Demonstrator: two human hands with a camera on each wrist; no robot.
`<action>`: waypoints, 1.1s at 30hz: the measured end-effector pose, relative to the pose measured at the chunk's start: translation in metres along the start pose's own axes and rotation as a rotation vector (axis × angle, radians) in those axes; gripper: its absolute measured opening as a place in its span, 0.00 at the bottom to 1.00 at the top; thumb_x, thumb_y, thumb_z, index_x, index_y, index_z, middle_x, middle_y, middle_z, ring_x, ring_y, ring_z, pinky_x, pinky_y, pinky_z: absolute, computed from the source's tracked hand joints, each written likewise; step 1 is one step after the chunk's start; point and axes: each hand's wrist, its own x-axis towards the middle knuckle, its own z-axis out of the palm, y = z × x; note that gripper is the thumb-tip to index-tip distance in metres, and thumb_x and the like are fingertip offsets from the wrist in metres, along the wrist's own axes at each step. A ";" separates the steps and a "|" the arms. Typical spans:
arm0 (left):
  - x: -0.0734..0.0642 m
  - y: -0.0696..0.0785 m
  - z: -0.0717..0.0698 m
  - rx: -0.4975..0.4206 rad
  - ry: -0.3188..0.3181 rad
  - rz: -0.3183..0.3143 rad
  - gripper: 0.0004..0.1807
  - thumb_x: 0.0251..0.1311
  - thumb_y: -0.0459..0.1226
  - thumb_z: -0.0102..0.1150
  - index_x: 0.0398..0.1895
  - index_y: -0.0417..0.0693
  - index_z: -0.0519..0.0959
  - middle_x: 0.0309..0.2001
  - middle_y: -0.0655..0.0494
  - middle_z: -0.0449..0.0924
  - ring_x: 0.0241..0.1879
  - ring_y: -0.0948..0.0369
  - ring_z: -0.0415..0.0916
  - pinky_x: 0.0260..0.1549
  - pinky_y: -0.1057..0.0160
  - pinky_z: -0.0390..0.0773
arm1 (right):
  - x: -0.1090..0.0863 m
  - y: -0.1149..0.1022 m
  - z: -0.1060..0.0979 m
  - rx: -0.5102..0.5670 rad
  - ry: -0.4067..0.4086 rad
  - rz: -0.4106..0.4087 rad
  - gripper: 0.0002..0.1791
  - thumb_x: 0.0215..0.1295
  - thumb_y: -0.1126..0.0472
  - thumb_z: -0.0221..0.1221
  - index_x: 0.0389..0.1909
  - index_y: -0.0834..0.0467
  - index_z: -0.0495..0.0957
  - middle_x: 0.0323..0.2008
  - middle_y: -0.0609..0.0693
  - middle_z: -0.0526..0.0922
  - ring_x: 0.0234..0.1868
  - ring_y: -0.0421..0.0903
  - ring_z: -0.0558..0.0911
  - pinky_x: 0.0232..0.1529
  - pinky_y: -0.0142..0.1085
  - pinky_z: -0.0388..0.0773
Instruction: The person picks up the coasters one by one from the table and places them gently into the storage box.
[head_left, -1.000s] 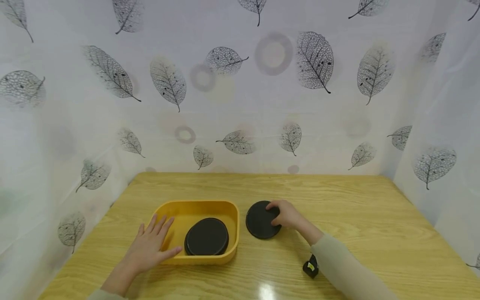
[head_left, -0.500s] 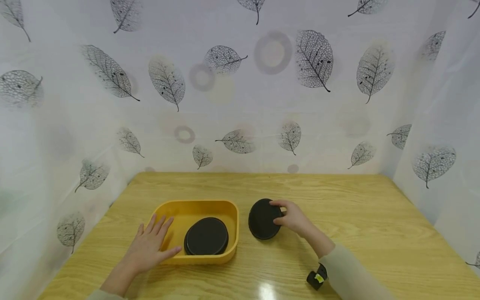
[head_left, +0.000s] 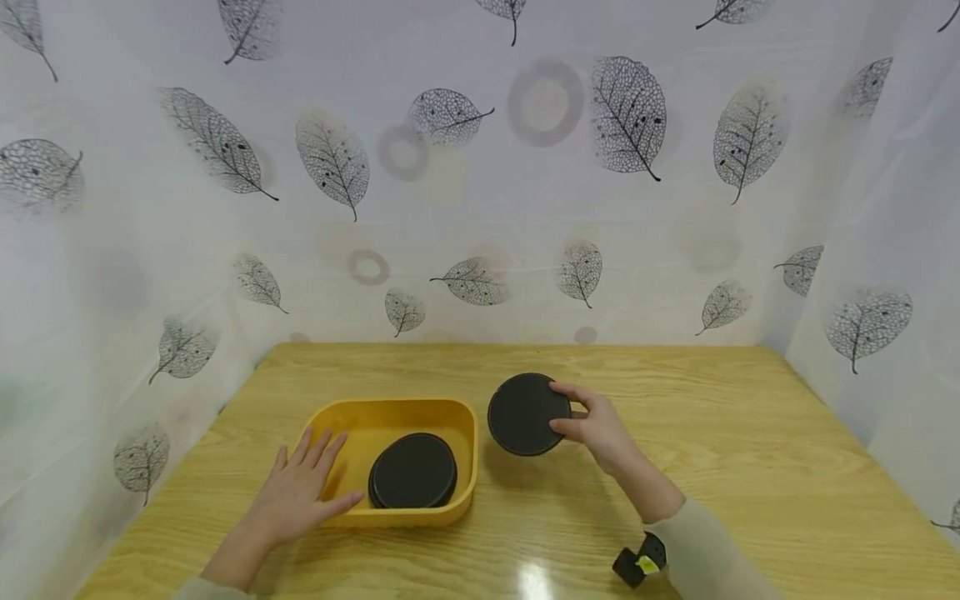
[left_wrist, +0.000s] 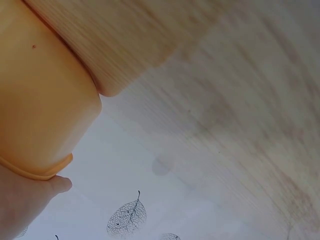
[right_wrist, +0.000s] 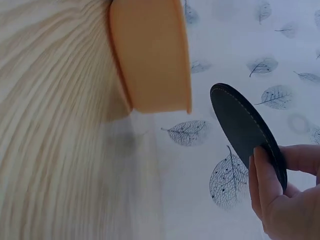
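My right hand (head_left: 600, 429) pinches a round black coaster (head_left: 525, 414) by its right edge, lifted above the table to the right of the bin. In the right wrist view the coaster (right_wrist: 242, 122) appears thin, with stitching along its rim, fingers on one face and the thumb side on the other. An orange-yellow plastic bin (head_left: 468, 433) stands to the left, with black round coasters (head_left: 414, 471) lying stacked inside. My left hand (head_left: 292, 492) rests over the bin's left rim, fingers spread. In the left wrist view a finger (left_wrist: 60, 185) shows at the bin's rim (left_wrist: 37, 175).
The light wood table (head_left: 675, 417) carries the bin. A small black camera device (head_left: 637, 562) with a yellow-green mark sits at the right wrist, below the sleeve (head_left: 708, 550). White curtains (head_left: 480, 192) printed with leaves stand behind and at both sides.
My right hand has picked the coaster up off the table, first tilting it and then raising it. My left hand and the bin have stayed in place.
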 end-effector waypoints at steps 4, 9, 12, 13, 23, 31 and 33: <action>0.000 0.000 -0.001 -0.007 -0.009 -0.005 0.46 0.50 0.61 0.49 0.64 0.39 0.55 0.63 0.36 0.52 0.63 0.39 0.40 0.52 0.33 0.42 | 0.001 -0.003 0.008 0.103 -0.033 0.009 0.32 0.52 0.79 0.53 0.61 0.68 0.58 0.55 0.66 0.60 0.41 0.50 0.78 0.37 0.36 0.76; 0.000 0.000 -0.002 -0.012 -0.011 -0.005 0.46 0.50 0.61 0.49 0.65 0.39 0.55 0.65 0.35 0.46 0.64 0.40 0.38 0.52 0.34 0.42 | 0.005 -0.005 0.026 0.177 -0.085 0.006 0.32 0.52 0.79 0.53 0.61 0.70 0.56 0.52 0.65 0.62 0.40 0.48 0.77 0.38 0.35 0.76; -0.001 0.000 -0.001 -0.003 -0.003 0.001 0.46 0.50 0.61 0.49 0.65 0.39 0.55 0.65 0.35 0.44 0.64 0.41 0.36 0.52 0.33 0.42 | 0.007 -0.004 0.039 0.195 -0.115 0.007 0.32 0.53 0.78 0.53 0.61 0.71 0.56 0.52 0.65 0.61 0.40 0.48 0.77 0.38 0.35 0.76; -0.001 0.000 -0.001 -0.001 0.001 0.004 0.46 0.50 0.61 0.49 0.65 0.39 0.55 0.66 0.36 0.44 0.64 0.42 0.35 0.52 0.33 0.42 | 0.007 -0.004 0.044 0.200 -0.126 0.010 0.32 0.53 0.78 0.53 0.61 0.71 0.56 0.52 0.66 0.61 0.40 0.48 0.77 0.38 0.35 0.76; -0.001 0.000 0.001 0.008 0.020 0.019 0.48 0.50 0.61 0.50 0.67 0.41 0.49 0.66 0.36 0.41 0.65 0.45 0.30 0.51 0.33 0.42 | 0.012 0.000 0.084 0.245 -0.197 0.025 0.30 0.54 0.76 0.54 0.60 0.69 0.59 0.53 0.66 0.61 0.43 0.51 0.77 0.39 0.38 0.76; -0.001 0.002 0.000 0.020 0.063 0.043 0.48 0.49 0.59 0.52 0.66 0.40 0.50 0.65 0.35 0.45 0.64 0.42 0.37 0.50 0.32 0.44 | 0.014 0.004 0.104 0.291 -0.195 0.033 0.29 0.53 0.76 0.55 0.58 0.69 0.61 0.50 0.63 0.64 0.39 0.49 0.78 0.38 0.38 0.77; -0.001 0.001 0.000 0.021 0.051 0.037 0.48 0.50 0.59 0.51 0.66 0.40 0.49 0.65 0.35 0.44 0.64 0.42 0.36 0.51 0.32 0.43 | 0.015 0.005 0.107 0.300 -0.200 0.036 0.29 0.53 0.76 0.55 0.58 0.69 0.61 0.50 0.63 0.65 0.38 0.49 0.78 0.38 0.38 0.77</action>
